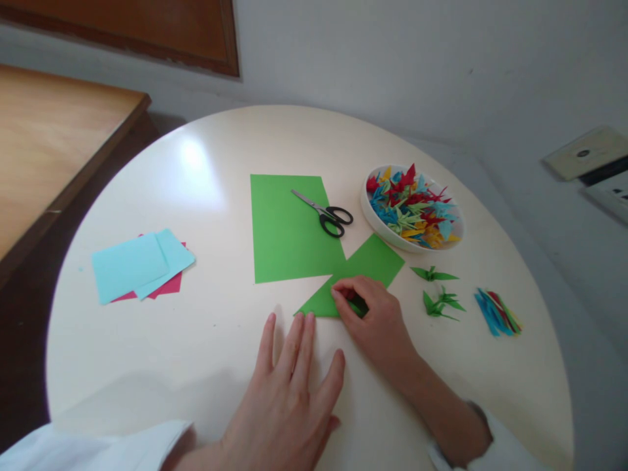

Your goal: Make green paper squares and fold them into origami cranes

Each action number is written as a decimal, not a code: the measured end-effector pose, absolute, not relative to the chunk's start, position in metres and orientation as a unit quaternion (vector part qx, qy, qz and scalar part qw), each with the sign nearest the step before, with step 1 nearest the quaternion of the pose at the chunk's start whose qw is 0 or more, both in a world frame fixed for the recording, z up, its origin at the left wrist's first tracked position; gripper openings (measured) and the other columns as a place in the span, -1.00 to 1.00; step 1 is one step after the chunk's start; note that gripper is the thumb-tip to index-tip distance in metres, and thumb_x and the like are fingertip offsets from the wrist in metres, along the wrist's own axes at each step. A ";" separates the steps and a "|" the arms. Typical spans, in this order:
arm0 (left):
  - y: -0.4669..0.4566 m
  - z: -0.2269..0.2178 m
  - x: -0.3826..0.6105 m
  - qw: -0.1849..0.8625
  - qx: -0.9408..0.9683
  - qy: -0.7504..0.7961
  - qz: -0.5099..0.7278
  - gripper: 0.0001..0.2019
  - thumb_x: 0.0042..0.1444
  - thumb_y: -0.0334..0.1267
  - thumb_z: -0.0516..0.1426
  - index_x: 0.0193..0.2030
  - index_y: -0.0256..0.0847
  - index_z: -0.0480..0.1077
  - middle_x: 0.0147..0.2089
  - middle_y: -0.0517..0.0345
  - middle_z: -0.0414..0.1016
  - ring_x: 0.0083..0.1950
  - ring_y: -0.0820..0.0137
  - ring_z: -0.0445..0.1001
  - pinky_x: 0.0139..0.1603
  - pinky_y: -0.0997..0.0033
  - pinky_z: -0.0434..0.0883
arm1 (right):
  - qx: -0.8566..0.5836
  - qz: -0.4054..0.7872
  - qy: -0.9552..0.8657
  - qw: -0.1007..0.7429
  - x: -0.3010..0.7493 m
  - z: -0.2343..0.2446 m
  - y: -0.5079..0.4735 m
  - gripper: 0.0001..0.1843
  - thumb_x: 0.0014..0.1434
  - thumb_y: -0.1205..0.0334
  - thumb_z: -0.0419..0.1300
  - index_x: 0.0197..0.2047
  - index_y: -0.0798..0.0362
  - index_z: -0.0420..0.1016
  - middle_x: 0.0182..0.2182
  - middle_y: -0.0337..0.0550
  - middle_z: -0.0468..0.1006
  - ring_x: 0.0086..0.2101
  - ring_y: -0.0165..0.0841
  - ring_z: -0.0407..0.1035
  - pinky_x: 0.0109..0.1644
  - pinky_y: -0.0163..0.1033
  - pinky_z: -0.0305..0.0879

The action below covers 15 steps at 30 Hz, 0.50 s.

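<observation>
A green sheet of paper lies at an angle on the table, its near edge straight and apparently folded. My left hand is open with the fingers spread, two fingertips touching that near edge at its left corner. Over the same sheet, my right hand has thumb and index finger pinched together at the paper; the other fingers curl underneath and are partly hidden. Just beyond is a larger green sheet, with black-handled scissors resting across its right side.
A white bowl of colourful folded paper cranes stands at the right. Two green paper cranes lie near it, beside a pile of thin paper strips. Light-blue paper pieces overlap red ones at the left of the round white table.
</observation>
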<state>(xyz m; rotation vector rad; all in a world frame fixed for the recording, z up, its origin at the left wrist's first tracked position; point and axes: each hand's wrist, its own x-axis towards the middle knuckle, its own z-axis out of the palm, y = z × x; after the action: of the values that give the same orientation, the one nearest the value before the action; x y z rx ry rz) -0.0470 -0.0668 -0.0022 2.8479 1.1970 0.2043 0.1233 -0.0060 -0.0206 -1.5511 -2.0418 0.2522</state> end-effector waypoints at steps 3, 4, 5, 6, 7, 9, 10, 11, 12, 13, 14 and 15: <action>-0.067 -0.002 -0.047 0.029 0.921 0.385 0.055 -0.50 0.17 0.08 -0.04 0.17 -0.09 0.25 0.17 -0.23 0.36 0.23 -0.02 0.26 0.16 -0.24 0.07 | -0.579 0.094 -0.761 0.276 0.123 -0.020 -0.006 -0.90 0.12 0.37 0.11 -0.40 0.04 0.41 -0.51 -0.21 0.51 -0.44 -0.36 0.38 -0.32 -0.25 0.25; -0.067 -0.002 -0.047 0.031 0.921 0.385 0.051 -0.50 0.17 0.08 -0.04 0.19 -0.08 0.24 0.18 -0.22 0.35 0.23 -0.02 0.25 0.18 -0.24 0.05 | -0.579 0.094 -0.762 0.275 0.124 -0.020 -0.006 -0.90 0.12 0.36 0.10 -0.40 0.04 0.41 -0.51 -0.21 0.51 -0.45 -0.36 0.38 -0.32 -0.25 0.25; -0.068 -0.002 -0.048 0.032 0.922 0.383 0.050 -0.49 0.17 0.08 -0.04 0.20 -0.08 0.23 0.18 -0.22 0.34 0.24 -0.02 0.24 0.18 -0.24 0.04 | -0.578 0.093 -0.763 0.274 0.124 -0.021 -0.006 -0.90 0.13 0.36 0.10 -0.39 0.04 0.42 -0.50 -0.21 0.52 -0.44 -0.36 0.38 -0.32 -0.25 0.25; -0.068 -0.003 -0.048 0.033 0.922 0.383 0.049 -0.49 0.17 0.08 -0.03 0.20 -0.08 0.22 0.19 -0.21 0.34 0.24 -0.01 0.24 0.19 -0.25 0.03 | -0.577 0.093 -0.763 0.275 0.124 -0.021 -0.006 -0.90 0.13 0.36 0.10 -0.39 0.04 0.42 -0.50 -0.21 0.52 -0.44 -0.36 0.38 -0.31 -0.25 0.25; -0.068 -0.003 -0.048 0.033 0.922 0.383 0.052 -0.49 0.16 0.08 -0.02 0.20 -0.08 0.22 0.18 -0.21 0.34 0.24 -0.01 0.24 0.19 -0.25 0.03 | -0.575 0.092 -0.764 0.277 0.124 -0.021 -0.006 -0.90 0.13 0.36 0.10 -0.39 0.05 0.42 -0.50 -0.21 0.52 -0.44 -0.36 0.38 -0.31 -0.25 0.25; -0.069 -0.004 -0.049 0.033 0.921 0.385 0.055 -0.48 0.15 0.08 -0.01 0.20 -0.08 0.22 0.18 -0.21 0.35 0.24 -0.02 0.24 0.20 -0.25 0.02 | -0.575 0.091 -0.764 0.279 0.123 -0.022 -0.006 -0.90 0.13 0.36 0.11 -0.39 0.05 0.42 -0.49 -0.21 0.53 -0.44 -0.36 0.38 -0.31 -0.25 0.25; -0.070 -0.005 -0.049 0.031 0.920 0.386 0.057 -0.48 0.15 0.08 0.00 0.20 -0.08 0.23 0.17 -0.22 0.35 0.24 -0.02 0.24 0.19 -0.25 0.02 | -0.575 0.091 -0.764 0.279 0.123 -0.022 -0.006 -0.90 0.13 0.36 0.11 -0.38 0.05 0.43 -0.49 -0.20 0.53 -0.44 -0.36 0.38 -0.31 -0.25 0.25; -0.070 -0.005 -0.049 0.030 0.920 0.386 0.059 -0.48 0.15 0.08 0.00 0.19 -0.08 0.23 0.17 -0.22 0.35 0.23 -0.02 0.24 0.19 -0.25 0.02 | -0.575 0.091 -0.764 0.279 0.123 -0.022 -0.006 -0.90 0.13 0.36 0.11 -0.39 0.05 0.43 -0.49 -0.20 0.53 -0.44 -0.36 0.39 -0.31 -0.24 0.25; -0.070 -0.005 -0.049 0.028 0.920 0.386 0.061 -0.49 0.15 0.08 -0.01 0.18 -0.08 0.24 0.17 -0.22 0.35 0.23 -0.03 0.24 0.19 -0.25 0.02 | -0.575 0.092 -0.764 0.278 0.123 -0.022 -0.006 -0.90 0.13 0.36 0.11 -0.38 0.05 0.43 -0.49 -0.20 0.53 -0.43 -0.35 0.39 -0.31 -0.24 0.25; -0.070 -0.005 -0.049 0.026 0.920 0.386 0.063 -0.49 0.15 0.08 -0.01 0.18 -0.08 0.24 0.17 -0.22 0.35 0.23 -0.03 0.25 0.18 -0.25 0.03 | -0.575 0.092 -0.764 0.277 0.123 -0.022 -0.006 -0.90 0.13 0.37 0.11 -0.38 0.05 0.43 -0.49 -0.20 0.53 -0.43 -0.35 0.39 -0.31 -0.24 0.25; -0.069 -0.005 -0.049 0.024 0.920 0.386 0.064 -0.50 0.16 0.08 -0.02 0.18 -0.08 0.25 0.17 -0.22 0.35 0.22 -0.02 0.25 0.18 -0.24 0.03 | -0.575 0.092 -0.765 0.276 0.123 -0.022 -0.006 -0.90 0.13 0.37 0.11 -0.38 0.05 0.43 -0.49 -0.20 0.53 -0.43 -0.35 0.39 -0.31 -0.24 0.25; -0.069 -0.004 -0.048 0.023 0.919 0.389 0.062 -0.50 0.16 0.07 -0.03 0.18 -0.08 0.25 0.17 -0.21 0.35 0.22 -0.02 0.25 0.18 -0.23 0.04 | -0.574 0.092 -0.765 0.276 0.123 -0.021 -0.006 -0.89 0.13 0.37 0.11 -0.39 0.05 0.43 -0.49 -0.20 0.53 -0.44 -0.36 0.39 -0.31 -0.24 0.25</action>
<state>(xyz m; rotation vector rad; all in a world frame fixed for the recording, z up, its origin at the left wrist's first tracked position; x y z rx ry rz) -0.0483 -0.0685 -0.0044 2.8458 1.2047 0.1931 0.1232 -0.0056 -0.0214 -1.5426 -2.0564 0.2464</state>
